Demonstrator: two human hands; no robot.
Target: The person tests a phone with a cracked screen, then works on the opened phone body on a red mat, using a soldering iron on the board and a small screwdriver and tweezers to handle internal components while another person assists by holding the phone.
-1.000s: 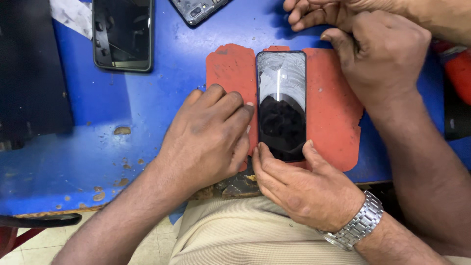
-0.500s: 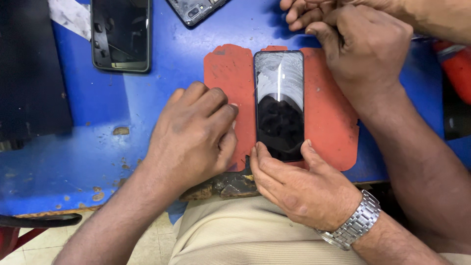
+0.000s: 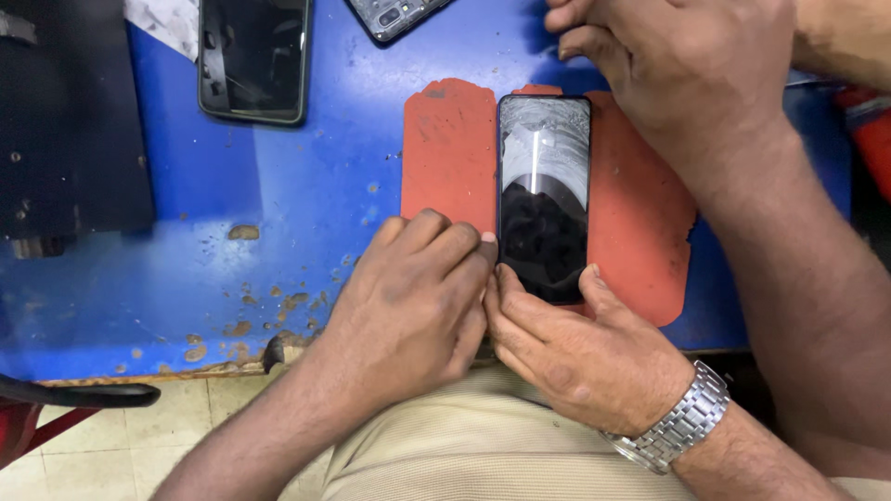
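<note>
A scuffed blue tabletop [image 3: 278,223] fills most of the view, its paint chipped along the near edge. At the far left a black slab [image 3: 65,121] lies flat on it. A third arm [image 3: 798,278], belonging to another person, comes in from the right and crosses over the right side of the orange mat [image 3: 445,148], its hand [image 3: 687,65] resting knuckles-up at the mat's far right corner and covering that part. The orange mat lies flat in the middle of the tabletop, and the phone [image 3: 544,195] lies face up along its centre, long side running near to far, glass dark and smeared with pale streaks.

The left hand [image 3: 408,306] lies palm down, fingers loosely curled, its fingertips touching the phone's left edge near the near corner. The right hand [image 3: 585,353], with a metal watch [image 3: 677,427] on the wrist, cups the phone's near end, thumb along the right edge; neither hand lifts it.

Far left of the mat lies a second dark phone [image 3: 252,56], face up, and a third device [image 3: 399,14] pokes in at the far edge.
</note>
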